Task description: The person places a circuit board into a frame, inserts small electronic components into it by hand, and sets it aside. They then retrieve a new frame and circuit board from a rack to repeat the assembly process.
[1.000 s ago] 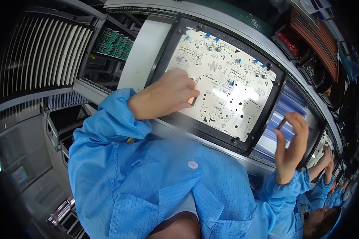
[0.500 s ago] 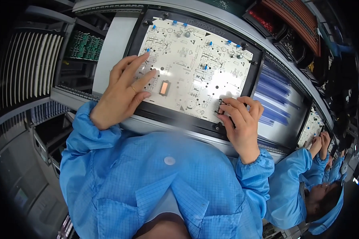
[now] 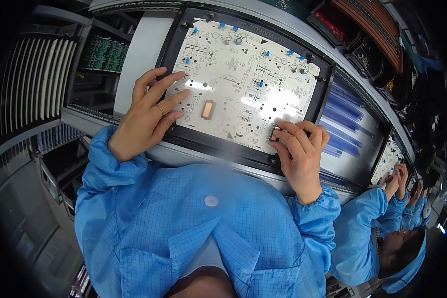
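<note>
Pinching a small dark component [image 3: 272, 132] at the lower right of the white circuit board [image 3: 223, 92], the person's right hand [image 3: 301, 151] has its thumb and fingers clamped on the part, with the thumb on the near side. From where I stand, I cannot tell whether the component's pins sit in the board. The left hand [image 3: 146, 114] is over the board's left edge, its fingers spread apart and holding nothing; whether the fingertips touch the surface is hard to say. It wears a thin ring [image 3: 160, 109].

Just to the right of that hand, a copper-topped part [image 3: 208, 110] sits in the left half of the board, near its lower edge. Small blue components [image 3: 261, 84] stand scattered over the upper half. A black frame [image 3: 324, 89] surrounds the board in the centre of the frame of view. Right of it lie blue-violet strips [image 3: 340, 116], side by side. Green circuit boards [image 3: 104, 53] are stacked at the upper left, next to a rack of pale upright panels [image 3: 42, 82]. At the lower right, a co-worker [image 3: 357, 228] in blue bends over another white board [image 3: 386, 161].
</note>
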Action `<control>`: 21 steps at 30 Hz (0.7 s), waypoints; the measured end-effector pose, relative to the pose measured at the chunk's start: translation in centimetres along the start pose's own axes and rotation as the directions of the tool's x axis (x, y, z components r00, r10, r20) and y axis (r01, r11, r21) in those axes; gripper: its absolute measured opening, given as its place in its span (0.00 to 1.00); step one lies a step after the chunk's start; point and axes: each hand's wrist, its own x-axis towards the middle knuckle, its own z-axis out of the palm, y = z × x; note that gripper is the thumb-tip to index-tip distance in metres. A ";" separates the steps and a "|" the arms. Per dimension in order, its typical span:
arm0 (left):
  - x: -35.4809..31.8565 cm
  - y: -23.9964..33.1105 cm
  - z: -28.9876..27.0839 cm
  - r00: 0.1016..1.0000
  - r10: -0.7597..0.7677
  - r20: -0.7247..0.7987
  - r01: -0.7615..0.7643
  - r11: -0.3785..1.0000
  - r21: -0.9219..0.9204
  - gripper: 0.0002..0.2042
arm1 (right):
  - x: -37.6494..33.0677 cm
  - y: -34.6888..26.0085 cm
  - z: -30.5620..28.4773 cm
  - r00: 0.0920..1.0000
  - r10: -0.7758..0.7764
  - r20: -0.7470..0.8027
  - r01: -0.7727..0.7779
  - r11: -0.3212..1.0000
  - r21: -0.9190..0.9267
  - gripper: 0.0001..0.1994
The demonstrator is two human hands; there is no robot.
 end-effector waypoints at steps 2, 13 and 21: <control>0.0 -0.1 -0.1 1.000 -0.001 -0.002 0.001 1.000 0.004 0.20 | 0.0 0.0 0.0 1.000 -0.001 0.001 0.001 1.000 0.000 0.12; 0.2 -0.7 -0.7 0.998 0.003 -0.063 0.003 0.995 0.102 0.18 | 0.0 0.1 0.0 1.000 0.020 -0.004 -0.020 1.000 -0.020 0.12; -1.5 -3.4 2.3 0.871 -0.490 -0.036 0.370 0.701 -0.610 0.20 | 4.3 1.6 -3.9 0.999 -0.037 0.017 0.036 0.995 0.092 0.15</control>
